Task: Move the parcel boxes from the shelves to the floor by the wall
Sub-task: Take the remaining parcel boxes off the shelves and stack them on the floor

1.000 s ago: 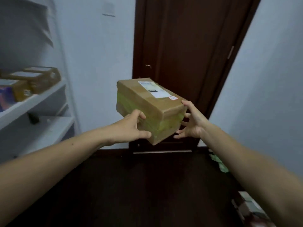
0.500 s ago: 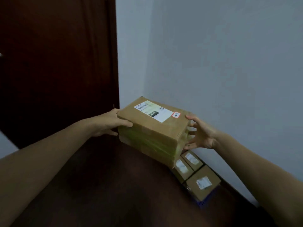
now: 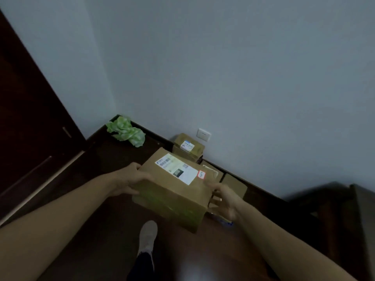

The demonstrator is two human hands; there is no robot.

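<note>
Head view: your left hand (image 3: 129,180) and right hand (image 3: 224,200) clamp the parcel box (image 3: 175,190) by its short ends, long axis spanning both grips, held above the floor (image 3: 91,220), wall-side boxes (image 3: 188,146) just beyond.

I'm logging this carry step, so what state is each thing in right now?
carried parcel box: off the floor, tilted, label side up, held at both ends.
left hand: gripping the box's left end.
right hand: gripping the box's right end.
box by the outlet: on the floor against the wall, label up.
boxes behind the carried one: on the floor along the wall, partly hidden.
green bag: crumpled in the corner.
</note>
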